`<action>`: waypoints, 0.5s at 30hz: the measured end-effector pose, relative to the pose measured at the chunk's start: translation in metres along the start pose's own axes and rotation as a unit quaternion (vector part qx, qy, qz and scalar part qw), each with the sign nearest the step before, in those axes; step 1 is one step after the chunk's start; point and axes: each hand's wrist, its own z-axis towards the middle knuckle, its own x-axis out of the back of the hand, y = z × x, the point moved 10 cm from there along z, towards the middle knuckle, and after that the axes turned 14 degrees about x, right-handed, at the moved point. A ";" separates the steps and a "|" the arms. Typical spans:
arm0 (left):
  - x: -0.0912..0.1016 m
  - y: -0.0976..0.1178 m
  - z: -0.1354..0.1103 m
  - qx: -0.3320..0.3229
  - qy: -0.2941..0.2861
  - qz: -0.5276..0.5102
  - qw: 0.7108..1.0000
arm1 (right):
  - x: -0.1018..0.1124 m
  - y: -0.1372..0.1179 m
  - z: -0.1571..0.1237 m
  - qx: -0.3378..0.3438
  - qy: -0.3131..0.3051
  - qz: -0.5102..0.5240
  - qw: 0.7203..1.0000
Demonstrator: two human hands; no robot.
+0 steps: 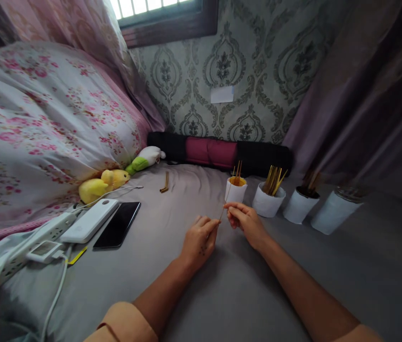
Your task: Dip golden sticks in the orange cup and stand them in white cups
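My left hand (200, 241) pinches the lower end of a thin brown stick (227, 194), which slants up and away from me. Higher on the same stick, the thumb and forefinger of my right hand (246, 222) are closed around it. Just beyond my right hand stands a white paper-wrapped cup (235, 194) with a yellow inside and a few sticks in it. To its right are a white cup (268, 205) full of golden sticks, a white cup (299, 207) with darker sticks, and a larger white container (334, 216) whose contents are blurred.
A few small golden sticks (165, 183) lie on the grey sheet (144, 285). At left are a black phone (118, 225), a white power bank (90, 221), a power strip (12, 256) with cables, and yellow plush toys (103, 184). A black-and-maroon roll (211, 153) lies along the wall.
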 end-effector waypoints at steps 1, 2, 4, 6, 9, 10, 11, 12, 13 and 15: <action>0.000 0.000 0.000 -0.001 0.000 0.003 1.000 | 0.000 0.000 0.000 0.000 0.001 0.005 1.000; -0.001 0.000 0.000 -0.002 0.000 0.006 1.000 | 0.000 0.000 0.001 0.000 0.002 0.010 1.000; -0.002 0.001 0.000 -0.005 -0.004 0.013 1.000 | 0.001 0.000 0.001 0.001 0.006 0.023 1.000; -0.002 0.001 0.000 -0.005 -0.005 0.019 1.000 | 0.002 0.000 0.002 0.002 0.010 0.032 0.999; -0.003 0.001 0.000 -0.006 -0.007 0.027 1.000 | 0.004 0.001 0.002 -0.001 0.013 0.041 0.999; -0.003 0.002 0.000 -0.007 -0.008 0.031 0.999 | 0.004 0.002 0.002 -0.002 0.013 0.044 0.999; -0.003 0.002 -0.001 -0.009 -0.008 0.035 0.999 | 0.004 0.002 0.002 -0.004 0.014 0.046 0.999; -0.004 0.002 -0.001 -0.012 -0.009 0.039 0.999 | 0.004 0.003 0.001 -0.006 0.015 0.047 0.999; -0.004 0.003 -0.001 -0.015 -0.008 0.042 0.999 | 0.005 0.003 0.001 -0.007 0.015 0.047 0.999; -0.003 0.005 -0.002 -0.022 -0.009 0.048 0.999 | 0.005 0.003 0.001 -0.011 0.015 0.044 0.999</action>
